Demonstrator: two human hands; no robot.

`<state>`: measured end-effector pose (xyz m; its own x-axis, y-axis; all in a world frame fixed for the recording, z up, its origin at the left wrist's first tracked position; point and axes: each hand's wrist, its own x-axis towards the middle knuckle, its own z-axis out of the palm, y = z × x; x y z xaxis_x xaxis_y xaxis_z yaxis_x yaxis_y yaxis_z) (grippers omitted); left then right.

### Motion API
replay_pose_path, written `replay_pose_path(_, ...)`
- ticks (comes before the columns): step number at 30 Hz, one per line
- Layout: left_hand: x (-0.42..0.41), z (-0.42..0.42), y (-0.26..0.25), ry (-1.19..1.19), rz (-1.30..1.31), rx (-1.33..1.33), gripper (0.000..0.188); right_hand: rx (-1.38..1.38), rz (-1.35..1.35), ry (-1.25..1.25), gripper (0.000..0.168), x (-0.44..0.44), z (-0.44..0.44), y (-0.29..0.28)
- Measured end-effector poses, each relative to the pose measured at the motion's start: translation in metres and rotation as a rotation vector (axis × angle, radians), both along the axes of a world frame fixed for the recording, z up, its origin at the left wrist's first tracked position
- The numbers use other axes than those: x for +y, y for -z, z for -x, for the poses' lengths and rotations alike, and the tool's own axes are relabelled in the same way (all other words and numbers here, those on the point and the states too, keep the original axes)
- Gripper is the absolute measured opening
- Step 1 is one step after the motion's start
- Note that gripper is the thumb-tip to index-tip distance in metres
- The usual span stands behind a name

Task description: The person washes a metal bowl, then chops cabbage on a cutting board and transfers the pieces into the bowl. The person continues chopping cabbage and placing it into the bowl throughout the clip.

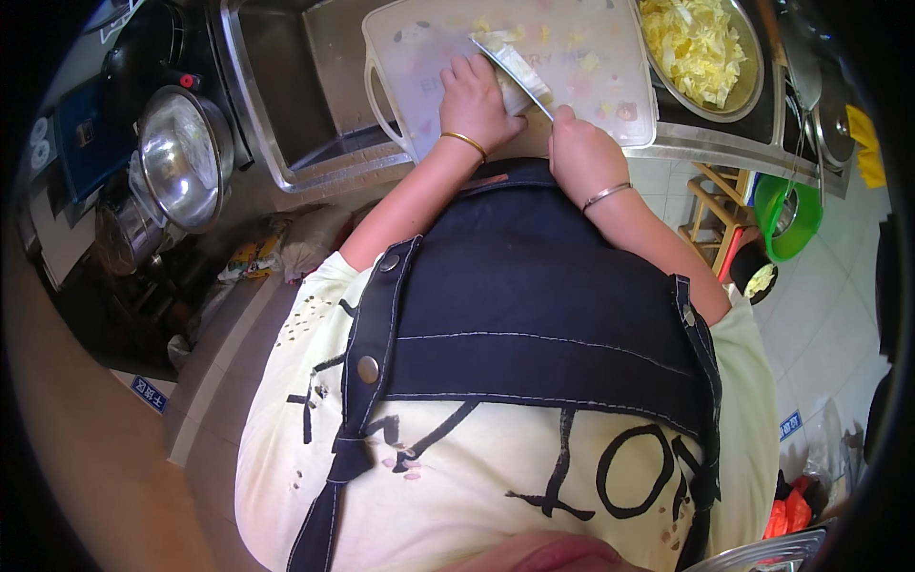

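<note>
On a white plastic cutting board (422,61) with faded prints lies a piece of pale cabbage (516,96). My left hand (473,100) presses against the cabbage from its left side, fingers bent over it. My right hand (590,154) grips a knife (518,80), whose blade slants across the cabbage; its handle is hidden in the fist. Small cut bits of cabbage are scattered on the board beyond the blade. To the right of the board, a round metal strainer (752,89) holds a heap of cut yellow cabbage leaves (704,57).
A steel sink (286,93) lies left of the board, partly under it. Further left stands a shiny metal bowl (182,157). Below the counter at right are a wooden stool (704,207), a green plastic basin (804,232) and a dark bin (750,268). A yellow cloth (866,146) hangs far right.
</note>
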<state>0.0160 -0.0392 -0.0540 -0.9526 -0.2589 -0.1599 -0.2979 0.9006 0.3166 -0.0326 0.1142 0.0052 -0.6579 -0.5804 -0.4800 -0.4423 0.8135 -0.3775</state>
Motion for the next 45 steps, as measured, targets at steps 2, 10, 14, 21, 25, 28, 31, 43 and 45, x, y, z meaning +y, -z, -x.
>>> replay_pose_path(2,0.001,0.001,0.005,-0.02,-0.041,0.01,0.073,0.014,0.034,0.015,0.016,0.003,0.0,0.027)
replay_pose_path(10,0.003,0.002,0.001,-0.027,-0.057,-0.009,0.075,0.015,0.07,0.036,0.019,0.007,0.002,0.047)
replay_pose_path(14,0.004,0.002,0.002,0.029,-0.006,0.035,0.077,0.012,0.084,0.062,0.015,0.009,0.008,0.083)
replay_pose_path(21,-0.005,-0.004,-0.003,0.08,-0.005,-0.005,0.085,-0.135,0.25,0.1,0.027,0.039,0.041,0.089)
replay_pose_path(25,-0.01,0.001,-0.013,0.066,-0.05,-0.094,0.095,-0.141,0.32,0.151,0.028,0.064,0.036,0.04)
replay_pose_path(28,-0.016,0.018,-0.017,0.068,-0.063,-0.022,0.1,-0.048,0.399,0.33,0.029,0.09,0.026,0.014)
replay_pose_path(31,-0.013,0.054,-0.016,0.262,0.052,0.172,0.099,0.054,0.373,0.544,0.031,0.105,0.027,0.008)
replay_pose_path(43,0.027,0.146,-0.002,0.785,0.174,-0.423,0.12,0.078,0.238,0.62,0.031,0.151,0.03,0.006)
replay_pose_path(45,0.012,0.146,0.027,0.872,0.19,-0.263,0.109,0.049,0.177,0.518,0.027,0.163,0.025,0.002)
